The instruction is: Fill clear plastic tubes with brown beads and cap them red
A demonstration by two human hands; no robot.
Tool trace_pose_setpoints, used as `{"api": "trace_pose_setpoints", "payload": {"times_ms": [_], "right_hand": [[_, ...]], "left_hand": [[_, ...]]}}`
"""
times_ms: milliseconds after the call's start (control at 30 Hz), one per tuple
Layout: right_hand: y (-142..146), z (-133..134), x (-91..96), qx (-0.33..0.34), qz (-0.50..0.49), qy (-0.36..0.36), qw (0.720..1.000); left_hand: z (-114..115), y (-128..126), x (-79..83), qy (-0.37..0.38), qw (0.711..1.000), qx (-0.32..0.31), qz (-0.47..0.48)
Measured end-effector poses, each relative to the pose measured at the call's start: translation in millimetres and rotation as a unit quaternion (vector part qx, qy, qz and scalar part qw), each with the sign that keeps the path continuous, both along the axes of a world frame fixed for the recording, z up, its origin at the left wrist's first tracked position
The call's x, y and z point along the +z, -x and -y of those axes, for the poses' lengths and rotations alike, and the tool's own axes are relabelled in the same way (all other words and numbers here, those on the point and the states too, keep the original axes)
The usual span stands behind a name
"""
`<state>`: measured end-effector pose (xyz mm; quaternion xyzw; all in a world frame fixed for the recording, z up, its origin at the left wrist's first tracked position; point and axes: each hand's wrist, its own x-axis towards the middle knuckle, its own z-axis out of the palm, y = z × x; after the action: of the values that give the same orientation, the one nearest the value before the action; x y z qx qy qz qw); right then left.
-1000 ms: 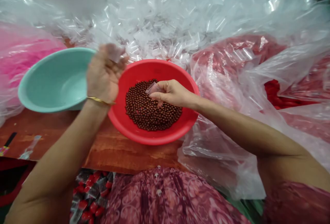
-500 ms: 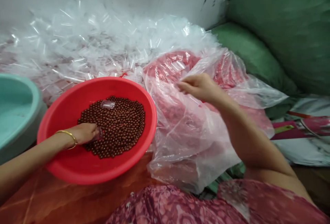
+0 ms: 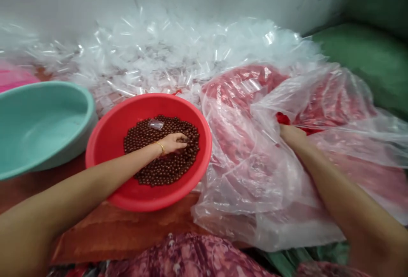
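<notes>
A red bowl [image 3: 105, 141] holds a heap of small brown beads [image 3: 153, 171]. My left hand [image 3: 174, 143], with a gold bangle at the wrist, lies on the beads with its fingers curled into them. A small clear packet [image 3: 156, 124] lies on the beads just beyond it. My right hand [image 3: 291, 136] reaches into the mouth of a large clear plastic bag [image 3: 255, 171] of red pieces; its fingers are hidden inside the bag.
A teal bowl [image 3: 41, 124] stands left of the red bowl on a reddish wooden table [image 3: 134, 230]. A big pile of small clear packets [image 3: 165, 64] lies behind both bowls. Green sacks [image 3: 366, 60] rise at the far right. A pink bag shows at the far left edge.
My left hand moved from the bowl's left side to the middle of the beads. My right hand went from above the plastic bag down into its opening. The view swung left.
</notes>
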<state>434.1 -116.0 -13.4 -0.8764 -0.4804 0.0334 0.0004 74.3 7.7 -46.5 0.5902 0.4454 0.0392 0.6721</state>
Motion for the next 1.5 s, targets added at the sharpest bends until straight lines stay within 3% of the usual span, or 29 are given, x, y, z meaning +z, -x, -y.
{"api": "trace_pose_setpoints", "payload": {"times_ms": [100, 167, 233, 300, 333, 433, 500, 633, 733, 800, 900, 1067, 1133, 1233, 1333, 1500], "right_hand": [[1.2, 5.6, 16.1, -0.033, -0.011, -0.003, 0.999], [4.0, 11.6, 27.7, -0.109, -0.083, -0.068, 0.988], [9.9, 18.6, 38.6, -0.228, -0.211, -0.166, 0.936], [18.5, 26.4, 48.8, -0.292, -0.308, -0.247, 0.871], [23.8, 30.1, 53.9, -0.29, -0.326, -0.279, 0.856], [44.3, 36.0, 69.4, -0.209, -0.333, -0.351, 0.85], [63.5, 32.0, 79.5, -0.18, -0.368, -0.377, 0.831], [114.2, 4.8, 90.9, -0.145, -0.516, -0.381, 0.753], [155.0, -20.4, 85.4, -0.073, -0.624, -0.331, 0.704], [179.7, -33.9, 77.0, -0.004, -0.654, -0.254, 0.713], [211.0, -49.1, 64.7, 0.122, -0.637, -0.147, 0.747], [245.2, -74.5, 58.1, 0.269, -0.517, -0.142, 0.8], [252.1, -85.5, 59.2, 0.319, -0.489, -0.142, 0.799], [255.2, -97.5, 61.5, 0.374, -0.485, -0.082, 0.786], [251.9, -101.6, 62.9, 0.4, -0.493, -0.036, 0.772], [242.0, -100.5, 63.6, 0.429, -0.506, -0.018, 0.748]], "left_hand": [[-4.9, 12.9, 3.6, 0.087, 0.991, 0.032, 0.094], [-8.9, 26.8, 11.0, 0.11, 0.984, 0.026, 0.138], [-11.5, 40.8, 20.2, 0.109, 0.979, 0.013, 0.171], [-11.8, 52.5, 29.4, 0.103, 0.975, 0.006, 0.198], [-11.1, 57.1, 33.4, 0.101, 0.972, 0.008, 0.21], [-5.5, 65.1, 43.1, 0.096, 0.965, 0.029, 0.243], [0.7, 65.8, 48.2, 0.094, 0.958, 0.054, 0.264], [16.0, 61.6, 56.2, 0.087, 0.939, 0.128, 0.306], [24.2, 61.1, 57.9, 0.079, 0.94, 0.142, 0.301], [26.5, 63.7, 56.3, 0.078, 0.943, 0.149, 0.288], [26.9, 68.7, 52.0, 0.066, 0.947, 0.161, 0.271], [27.2, 70.1, 49.1, 0.029, 0.954, 0.141, 0.261], [27.5, 69.7, 50.1, 0.029, 0.955, 0.129, 0.266], [27.3, 70.5, 52.0, 0.05, 0.954, 0.116, 0.271], [26.9, 71.8, 52.9, 0.064, 0.953, 0.113, 0.274], [27.7, 71.7, 53.2, 0.052, 0.952, 0.103, 0.285]]}}
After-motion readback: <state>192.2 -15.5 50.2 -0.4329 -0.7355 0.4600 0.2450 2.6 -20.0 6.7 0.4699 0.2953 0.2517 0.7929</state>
